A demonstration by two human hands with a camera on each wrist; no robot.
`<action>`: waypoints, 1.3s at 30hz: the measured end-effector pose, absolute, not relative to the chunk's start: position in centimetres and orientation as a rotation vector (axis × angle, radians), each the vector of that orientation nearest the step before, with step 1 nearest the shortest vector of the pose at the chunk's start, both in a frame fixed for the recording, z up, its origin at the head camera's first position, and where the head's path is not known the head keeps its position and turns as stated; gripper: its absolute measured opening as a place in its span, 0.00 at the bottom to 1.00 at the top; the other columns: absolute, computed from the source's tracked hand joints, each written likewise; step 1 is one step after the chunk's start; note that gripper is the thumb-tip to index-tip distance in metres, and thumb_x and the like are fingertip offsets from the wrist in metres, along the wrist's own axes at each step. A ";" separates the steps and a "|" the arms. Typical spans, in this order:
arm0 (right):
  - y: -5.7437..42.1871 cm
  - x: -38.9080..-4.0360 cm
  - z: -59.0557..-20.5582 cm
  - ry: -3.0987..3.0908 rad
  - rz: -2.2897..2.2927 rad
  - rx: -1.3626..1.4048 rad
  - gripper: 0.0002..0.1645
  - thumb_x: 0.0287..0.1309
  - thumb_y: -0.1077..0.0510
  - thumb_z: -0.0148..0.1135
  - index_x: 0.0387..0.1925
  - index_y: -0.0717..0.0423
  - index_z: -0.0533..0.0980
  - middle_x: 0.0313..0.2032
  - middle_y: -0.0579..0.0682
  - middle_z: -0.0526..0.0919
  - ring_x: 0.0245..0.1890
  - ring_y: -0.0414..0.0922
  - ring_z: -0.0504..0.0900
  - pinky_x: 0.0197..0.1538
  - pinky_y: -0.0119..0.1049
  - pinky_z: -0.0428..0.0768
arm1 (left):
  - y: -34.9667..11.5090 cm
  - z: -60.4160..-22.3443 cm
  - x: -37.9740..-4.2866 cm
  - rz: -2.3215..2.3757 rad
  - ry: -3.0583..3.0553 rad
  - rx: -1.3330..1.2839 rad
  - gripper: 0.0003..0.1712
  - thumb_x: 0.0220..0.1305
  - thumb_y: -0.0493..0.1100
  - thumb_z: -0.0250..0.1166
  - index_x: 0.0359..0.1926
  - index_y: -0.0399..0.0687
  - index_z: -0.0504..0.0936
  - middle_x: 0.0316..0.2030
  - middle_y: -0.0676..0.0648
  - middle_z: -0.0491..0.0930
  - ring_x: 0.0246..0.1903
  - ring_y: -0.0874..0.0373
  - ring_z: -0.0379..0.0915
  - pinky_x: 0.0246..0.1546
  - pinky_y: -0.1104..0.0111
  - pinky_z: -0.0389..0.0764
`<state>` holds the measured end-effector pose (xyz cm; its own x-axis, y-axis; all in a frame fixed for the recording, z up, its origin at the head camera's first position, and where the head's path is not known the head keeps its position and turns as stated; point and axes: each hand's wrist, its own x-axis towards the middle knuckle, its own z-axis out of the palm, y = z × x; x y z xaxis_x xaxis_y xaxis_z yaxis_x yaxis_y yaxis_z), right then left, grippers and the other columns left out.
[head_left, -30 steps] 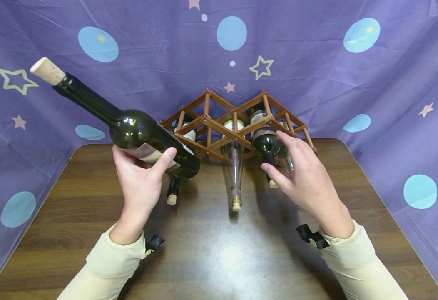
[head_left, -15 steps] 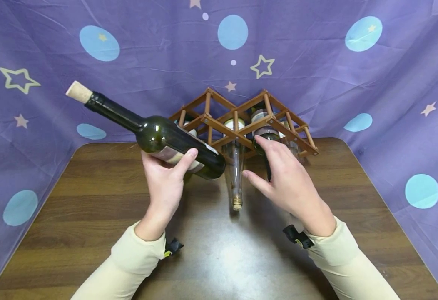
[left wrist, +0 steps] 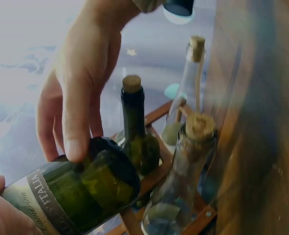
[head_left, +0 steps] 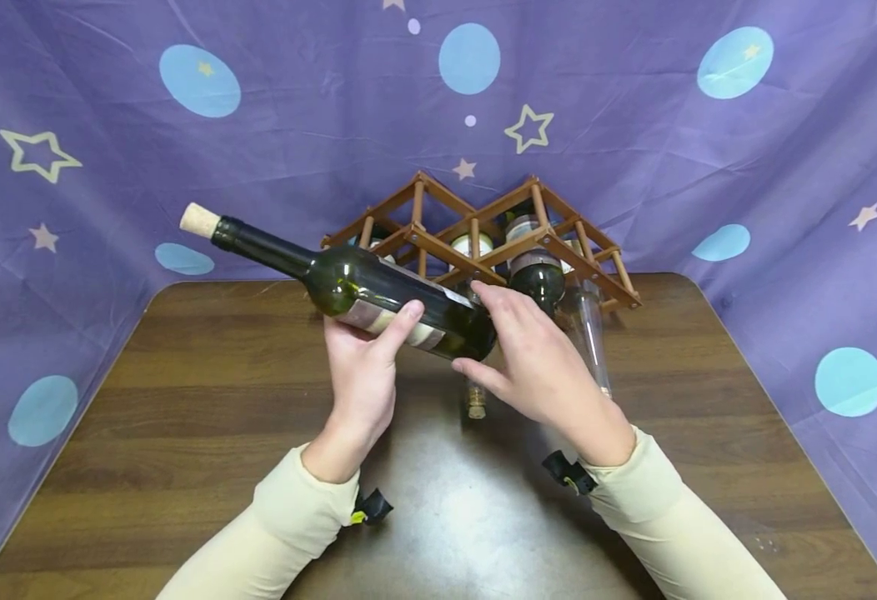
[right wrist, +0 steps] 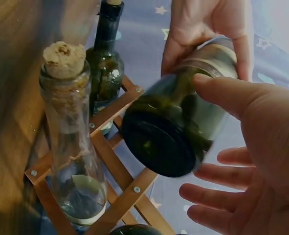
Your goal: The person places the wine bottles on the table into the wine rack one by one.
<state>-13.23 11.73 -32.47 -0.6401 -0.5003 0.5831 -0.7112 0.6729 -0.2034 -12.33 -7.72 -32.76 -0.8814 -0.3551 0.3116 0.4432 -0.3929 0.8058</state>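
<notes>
A dark green wine bottle [head_left: 333,279] with a pale cork [head_left: 200,220] hangs tilted above the table in the head view, neck to the upper left. My left hand [head_left: 359,367] grips its labelled body, thumb across the label. At the bottle's base is my right hand [head_left: 547,367]. In the right wrist view its thumb [right wrist: 222,93] lies against the glass, while the other fingers [right wrist: 217,196] extend loosely beside the base. Behind the hands stands a folding wooden wine rack [head_left: 446,253], partly hidden by the bottle.
Corked bottles lie in the rack, necks toward me: a dark green bottle [head_left: 539,283], a clear bottle [head_left: 588,329] at the right and another clear bottle [right wrist: 71,147] in the middle. The wooden table [head_left: 183,433] reaches a purple patterned cloth [head_left: 296,108] behind.
My left hand has carried the green bottle right and slightly down, levelling it somewhat. My right hand has moved left, away from the racked green bottle, to the held bottle's base.
</notes>
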 end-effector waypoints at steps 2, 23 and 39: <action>11.6 -13.2 -32.6 -2.403 0.578 0.941 0.54 0.54 0.38 0.71 0.72 0.60 0.61 0.65 0.56 0.71 0.64 0.52 0.69 0.67 0.43 0.65 | -7.5 -32.8 -12.2 -2.317 -1.333 -0.133 0.38 0.51 0.28 0.74 0.62 0.41 0.68 0.51 0.39 0.79 0.50 0.47 0.77 0.57 0.57 0.73; 11.1 -13.3 -33.3 -2.358 0.654 0.977 0.54 0.52 0.42 0.74 0.72 0.60 0.60 0.63 0.56 0.70 0.62 0.51 0.68 0.65 0.42 0.67 | -6.5 -32.8 -11.2 -2.520 -1.191 -0.161 0.33 0.56 0.26 0.70 0.62 0.39 0.69 0.52 0.40 0.78 0.51 0.50 0.76 0.59 0.55 0.71; 11.5 -13.6 -33.0 -2.265 0.709 1.018 0.50 0.52 0.47 0.74 0.70 0.63 0.62 0.63 0.58 0.69 0.60 0.54 0.68 0.65 0.44 0.65 | -7.0 -32.8 -11.2 -2.420 -1.380 -0.291 0.30 0.58 0.30 0.70 0.61 0.41 0.70 0.53 0.39 0.78 0.54 0.47 0.75 0.59 0.56 0.71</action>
<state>-13.65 11.50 -32.97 -0.5605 -0.4930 0.6654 -0.7845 0.5735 -0.2359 -11.25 -7.00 -32.77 -0.9217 -0.1891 0.3386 0.3878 -0.4709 0.7924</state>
